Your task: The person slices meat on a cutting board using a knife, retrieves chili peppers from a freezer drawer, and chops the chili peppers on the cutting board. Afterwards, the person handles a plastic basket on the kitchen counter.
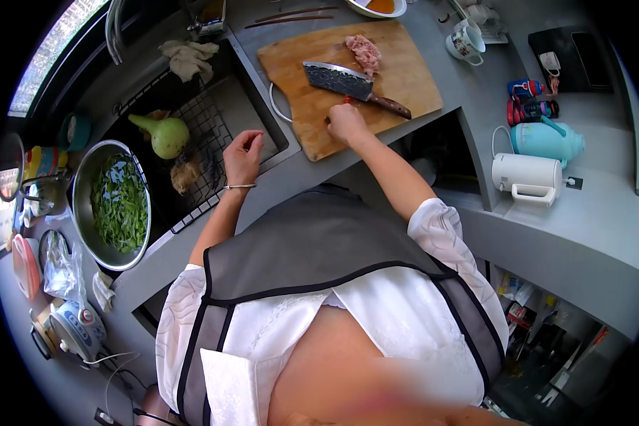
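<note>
My right hand [348, 126] is closed in a fist low over the wooden cutting board [405, 67]. A small red bit shows at its fingertips and a dark bit beside it, but what it grips is mostly hidden. Just beyond lies a cleaver [339, 80] with a dark blade and wooden handle, flat on the board. Chopped pink meat [364, 55] is heaped behind the blade. My left hand [242, 160] hangs by the sink's near right edge, its fingers curled in and nothing visible in them.
The sink [245, 106] holds a wire rack with a green gourd [169, 138] on it. Left of it stands a metal basin [78, 202] of leafy greens in water. A rag [188, 58] lies behind. To the right are a mug [466, 42], a white kettle [522, 174] and a turquoise jug [543, 140].
</note>
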Demonstrator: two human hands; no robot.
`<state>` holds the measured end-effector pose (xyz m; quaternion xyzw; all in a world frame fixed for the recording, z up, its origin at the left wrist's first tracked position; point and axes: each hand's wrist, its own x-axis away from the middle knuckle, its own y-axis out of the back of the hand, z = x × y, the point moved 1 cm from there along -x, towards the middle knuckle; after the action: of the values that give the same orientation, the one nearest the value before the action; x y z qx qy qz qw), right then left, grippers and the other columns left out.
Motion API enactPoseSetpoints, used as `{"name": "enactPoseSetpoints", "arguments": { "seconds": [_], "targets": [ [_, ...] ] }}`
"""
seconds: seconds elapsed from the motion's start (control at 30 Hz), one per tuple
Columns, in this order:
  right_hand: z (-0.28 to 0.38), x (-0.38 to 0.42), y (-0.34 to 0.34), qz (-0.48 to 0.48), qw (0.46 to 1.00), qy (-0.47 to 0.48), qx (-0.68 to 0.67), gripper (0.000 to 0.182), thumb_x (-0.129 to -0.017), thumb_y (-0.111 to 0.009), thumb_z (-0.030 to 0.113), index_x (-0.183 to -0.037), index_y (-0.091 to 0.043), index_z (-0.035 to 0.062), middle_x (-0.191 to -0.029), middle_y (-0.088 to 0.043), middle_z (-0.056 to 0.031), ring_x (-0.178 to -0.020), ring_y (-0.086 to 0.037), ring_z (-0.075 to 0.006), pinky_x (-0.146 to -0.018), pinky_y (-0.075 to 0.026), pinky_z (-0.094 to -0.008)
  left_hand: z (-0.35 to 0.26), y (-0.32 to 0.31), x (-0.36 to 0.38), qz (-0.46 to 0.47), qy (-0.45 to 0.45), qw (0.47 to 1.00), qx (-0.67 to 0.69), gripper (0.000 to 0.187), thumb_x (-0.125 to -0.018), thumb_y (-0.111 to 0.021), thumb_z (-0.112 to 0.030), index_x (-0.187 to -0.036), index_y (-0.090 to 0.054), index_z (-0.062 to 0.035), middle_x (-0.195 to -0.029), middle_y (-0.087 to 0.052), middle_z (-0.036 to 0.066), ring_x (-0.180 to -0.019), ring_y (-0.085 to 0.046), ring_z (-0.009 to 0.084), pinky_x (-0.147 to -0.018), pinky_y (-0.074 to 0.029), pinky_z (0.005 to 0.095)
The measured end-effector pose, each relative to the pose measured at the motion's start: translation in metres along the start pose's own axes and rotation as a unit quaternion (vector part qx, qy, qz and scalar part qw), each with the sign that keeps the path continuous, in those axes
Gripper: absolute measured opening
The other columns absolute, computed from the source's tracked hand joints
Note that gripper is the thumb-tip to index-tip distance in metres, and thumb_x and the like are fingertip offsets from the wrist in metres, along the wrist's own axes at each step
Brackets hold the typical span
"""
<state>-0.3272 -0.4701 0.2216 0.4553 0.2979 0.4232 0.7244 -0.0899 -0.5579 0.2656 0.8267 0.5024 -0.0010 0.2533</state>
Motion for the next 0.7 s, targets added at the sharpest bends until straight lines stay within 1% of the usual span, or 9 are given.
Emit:
{"name": "enactPoseSetpoints", "arguments": {
  "seconds": [0.07,0.13,0.17,0.23,0.27,0.4,0.5,0.57,0.7],
  "targets": [
    [-0.011,0.002,0.006,-0.023,1.000,0.007,0.013,0.011,-0.071,-0.066,0.012,-0.072,-0.066,0.0006,-0.077,-0.067,-0.0200,-0.078,-0.068,-0.0293,-0.068,-0.054,-0.0384,0.000,-0.002,0.003,-0.003,-0.002,1.000,0.001,0.014,-0.088,-0.062,-0.011,-0.094,-0.066,0.0001,-0.075,-0.065,0.002,-0.069,-0.058,0.0073,-0.066,-0.047,0.0217],
    [-0.037,0.007,0.007,0.081,0.932,-0.094,-0.340,0.014,-0.075,-0.066,0.012,-0.082,-0.067,0.0006,-0.083,-0.069,-0.0149,-0.074,-0.068,-0.0194,-0.063,-0.053,-0.0305,-0.005,-0.002,0.002,0.003,-0.012,1.000,0.001,0.014,-0.088,-0.062,-0.011,-0.095,-0.066,-0.0001,-0.076,-0.065,0.002,-0.069,-0.058,0.0073,-0.066,-0.047,0.0216],
    [-0.047,0.011,0.004,0.074,0.931,-0.097,-0.345,0.014,-0.075,-0.066,0.012,-0.082,-0.067,0.0006,-0.083,-0.069,-0.0149,-0.074,-0.068,-0.0194,-0.063,-0.053,-0.0305,-0.012,-0.002,0.004,-0.014,-0.014,1.000,-0.021,0.014,-0.088,-0.062,-0.011,-0.095,-0.066,-0.0004,-0.076,-0.065,0.002,-0.069,-0.058,0.0073,-0.066,-0.047,0.0216],
    [-0.085,0.037,-0.005,0.029,0.757,-0.055,-0.650,0.015,-0.077,-0.066,0.015,-0.085,-0.065,0.0018,-0.076,-0.066,-0.0061,-0.064,-0.061,-0.0091,-0.053,-0.046,-0.0227,-0.025,-0.014,-0.007,-0.005,-0.043,0.995,-0.088,0.014,-0.088,-0.062,-0.011,-0.096,-0.067,-0.0012,-0.078,-0.065,0.003,-0.071,-0.058,0.0076,-0.067,-0.046,0.0217],
    [-0.095,0.049,-0.002,0.000,0.715,-0.069,-0.696,0.018,-0.080,-0.065,0.016,-0.089,-0.063,0.0010,-0.074,-0.063,-0.0024,-0.058,-0.055,-0.0081,-0.050,-0.043,-0.0214,-0.029,-0.025,-0.015,-0.020,-0.095,0.990,-0.100,0.014,-0.088,-0.062,-0.012,-0.097,-0.067,-0.0015,-0.078,-0.065,0.003,-0.072,-0.058,0.0082,-0.067,-0.046,0.0220],
    [-0.130,0.076,0.077,0.038,0.712,0.009,-0.701,0.013,-0.084,-0.063,0.016,-0.089,-0.062,0.0039,-0.079,-0.065,-0.0025,-0.060,-0.052,-0.0043,-0.052,-0.042,-0.0188,-0.096,-0.023,0.000,-0.165,-0.111,0.978,-0.055,0.019,-0.090,-0.061,-0.013,-0.102,-0.067,0.0000,-0.090,-0.067,0.005,-0.080,-0.060,0.0113,-0.072,-0.049,0.0238],
    [-0.178,0.154,0.023,0.040,0.665,-0.013,-0.745,0.010,-0.086,-0.061,0.014,-0.088,-0.059,0.0051,-0.081,-0.064,-0.0032,-0.058,-0.049,-0.0036,-0.050,-0.039,-0.0194,-0.089,-0.001,0.064,-0.185,-0.104,0.977,-0.033,0.019,-0.091,-0.060,-0.016,-0.103,-0.066,-0.0020,-0.086,-0.065,0.003,-0.074,-0.058,0.0075,-0.064,-0.047,0.0207],
    [-0.237,0.222,-0.035,-0.009,0.628,-0.069,-0.775,0.011,-0.086,-0.061,0.015,-0.090,-0.058,0.0047,-0.082,-0.063,-0.0037,-0.058,-0.049,-0.0037,-0.049,-0.038,-0.0191,-0.083,-0.033,0.100,-0.161,-0.110,0.980,-0.045,0.019,-0.092,-0.061,-0.019,-0.101,-0.066,-0.0032,-0.078,-0.063,0.002,-0.065,-0.053,0.0050,-0.055,-0.040,0.0186],
    [-0.342,0.358,-0.149,-0.102,0.555,-0.229,-0.793,0.016,-0.087,-0.062,0.015,-0.096,-0.055,0.0036,-0.085,-0.061,-0.0055,-0.058,-0.047,-0.0041,-0.047,-0.035,-0.0183,-0.059,-0.125,0.122,-0.064,-0.150,0.985,-0.060,0.019,-0.092,-0.060,-0.018,-0.099,-0.067,-0.0025,-0.074,-0.063,0.001,-0.063,-0.051,0.0044,-0.054,-0.040,0.0181]
  ]
}}
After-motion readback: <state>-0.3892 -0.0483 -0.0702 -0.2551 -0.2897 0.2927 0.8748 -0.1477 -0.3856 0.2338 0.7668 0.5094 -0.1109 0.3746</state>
